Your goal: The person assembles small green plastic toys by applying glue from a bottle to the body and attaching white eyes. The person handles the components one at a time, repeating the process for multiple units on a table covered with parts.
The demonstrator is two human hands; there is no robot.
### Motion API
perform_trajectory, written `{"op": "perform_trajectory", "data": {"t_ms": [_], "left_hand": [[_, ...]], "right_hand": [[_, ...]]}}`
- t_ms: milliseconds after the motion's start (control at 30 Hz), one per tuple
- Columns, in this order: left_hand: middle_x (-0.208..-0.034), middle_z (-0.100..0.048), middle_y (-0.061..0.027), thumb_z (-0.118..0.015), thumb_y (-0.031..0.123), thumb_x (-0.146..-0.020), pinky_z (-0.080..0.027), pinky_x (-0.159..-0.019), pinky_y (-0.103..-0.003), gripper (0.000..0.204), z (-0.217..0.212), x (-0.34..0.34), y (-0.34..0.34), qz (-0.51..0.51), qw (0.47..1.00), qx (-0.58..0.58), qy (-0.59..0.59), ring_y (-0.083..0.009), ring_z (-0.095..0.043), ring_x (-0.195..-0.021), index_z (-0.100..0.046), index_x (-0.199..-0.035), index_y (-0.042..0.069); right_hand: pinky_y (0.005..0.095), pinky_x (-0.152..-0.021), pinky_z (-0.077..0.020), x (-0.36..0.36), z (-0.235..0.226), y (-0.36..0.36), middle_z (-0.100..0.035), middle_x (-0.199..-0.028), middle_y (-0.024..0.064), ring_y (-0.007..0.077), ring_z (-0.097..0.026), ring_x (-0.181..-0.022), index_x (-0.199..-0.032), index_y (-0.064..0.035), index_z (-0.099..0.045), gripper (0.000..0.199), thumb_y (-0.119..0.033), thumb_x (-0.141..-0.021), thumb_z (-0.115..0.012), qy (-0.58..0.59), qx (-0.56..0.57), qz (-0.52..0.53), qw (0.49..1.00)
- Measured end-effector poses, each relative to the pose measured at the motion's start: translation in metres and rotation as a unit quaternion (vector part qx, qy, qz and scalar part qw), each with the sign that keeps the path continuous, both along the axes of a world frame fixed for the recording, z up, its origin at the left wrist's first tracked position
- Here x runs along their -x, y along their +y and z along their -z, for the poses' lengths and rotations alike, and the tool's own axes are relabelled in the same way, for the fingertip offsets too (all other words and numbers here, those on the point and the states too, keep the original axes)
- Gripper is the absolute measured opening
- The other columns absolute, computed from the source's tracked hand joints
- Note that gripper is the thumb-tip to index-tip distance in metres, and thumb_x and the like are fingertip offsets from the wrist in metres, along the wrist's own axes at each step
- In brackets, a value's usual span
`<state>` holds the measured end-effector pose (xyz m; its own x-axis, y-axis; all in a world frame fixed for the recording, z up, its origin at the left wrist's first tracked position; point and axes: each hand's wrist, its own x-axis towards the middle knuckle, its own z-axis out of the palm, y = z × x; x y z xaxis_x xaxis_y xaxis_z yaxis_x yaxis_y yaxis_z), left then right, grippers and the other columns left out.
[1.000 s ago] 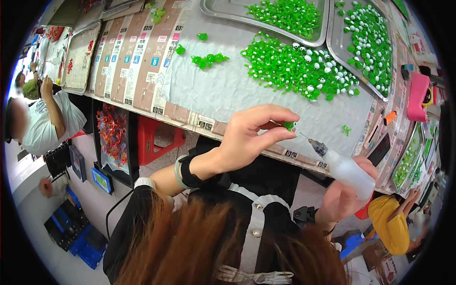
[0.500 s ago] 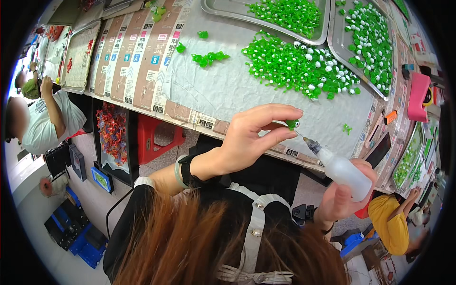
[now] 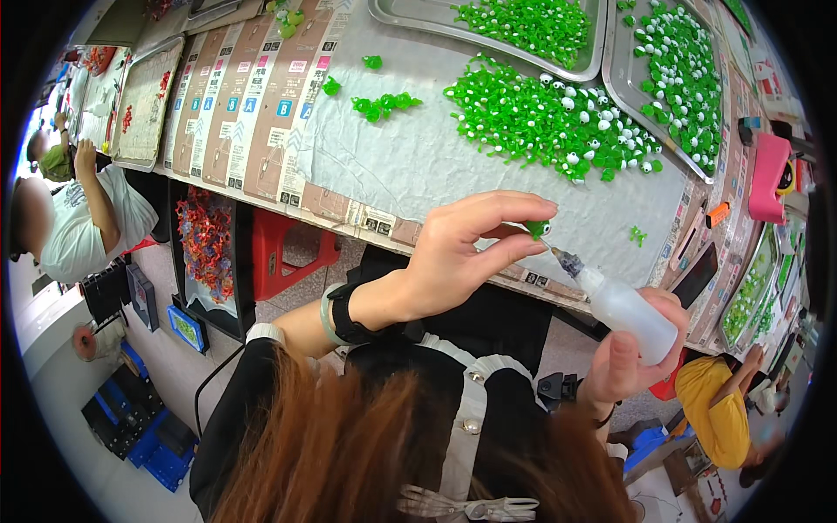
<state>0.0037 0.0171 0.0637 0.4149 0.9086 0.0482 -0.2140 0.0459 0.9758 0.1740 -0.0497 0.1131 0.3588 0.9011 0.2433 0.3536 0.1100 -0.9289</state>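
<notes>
Green and very small, the plastic figure (image 3: pixel 537 229) sits pinched between the thumb and fingertips of the left hand (image 3: pixel 462 257), at about 3 o'clock from the palm and just in front of the table edge (image 3: pixel 366 218); it has a tiny white eye with a dark dot. From about 5 o'clock the dark nozzle of a white squeeze bottle (image 3: pixel 628 312) touches the figure or is just beside it, and the right hand (image 3: pixel 623 366) is closed around the bottle body. Farther at 12 o'clock, a heap of similar green figures (image 3: pixel 549 118) lies on the grey table cover, well apart from the fingers.
</notes>
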Motion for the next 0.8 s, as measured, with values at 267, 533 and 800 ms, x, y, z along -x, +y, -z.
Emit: {"op": "perform_trajectory", "data": {"t_ms": [267, 533, 800], "left_hand": [[-0.102, -0.049, -0.0149, -0.051, -0.01, -0.07, -0.046, -0.073, -0.026, 0.028, 0.001, 0.0, 0.001, -0.001, 1.0, -0.008, 0.009, -0.0193, -0.054, -0.086, -0.05, -0.098, -0.003], [-0.1, -0.05, -0.0153, -0.051, -0.009, -0.071, -0.047, -0.071, -0.026, 0.026, 0.001, 0.0, 0.0, 0.005, 0.996, 0.07, -0.048, -0.0193, -0.054, -0.087, -0.05, -0.096, -0.004], [-0.094, -0.053, -0.0148, -0.052, -0.004, -0.071, -0.045, -0.07, -0.027, 0.021, -0.004, 0.008, 0.008, 0.046, 0.951, 0.249, -0.178, -0.0187, -0.055, -0.082, -0.049, -0.092, -0.001]], "right_hand": [[0.0265, -0.065, -0.0367, -0.001, -0.002, 0.001, -0.045, -0.077, 0.0116, 0.0183, -0.044, -0.072, -0.085, 0.0028, -0.045, 0.038, -0.023, -0.062, -0.063, -0.01, 0.0, -0.035, 0.999], [0.0276, -0.062, -0.0371, 0.001, 0.0, 0.002, -0.046, -0.075, 0.0095, 0.0188, -0.045, -0.067, -0.085, 0.001, -0.044, 0.046, -0.036, -0.064, -0.063, 0.005, -0.037, 0.039, 0.999], [0.0244, -0.058, -0.0341, -0.006, 0.007, 0.004, -0.046, -0.083, 0.0102, 0.0153, -0.044, -0.07, -0.094, 0.0043, -0.042, 0.046, -0.034, -0.072, -0.053, 0.161, -0.047, 0.115, 0.979]]}}
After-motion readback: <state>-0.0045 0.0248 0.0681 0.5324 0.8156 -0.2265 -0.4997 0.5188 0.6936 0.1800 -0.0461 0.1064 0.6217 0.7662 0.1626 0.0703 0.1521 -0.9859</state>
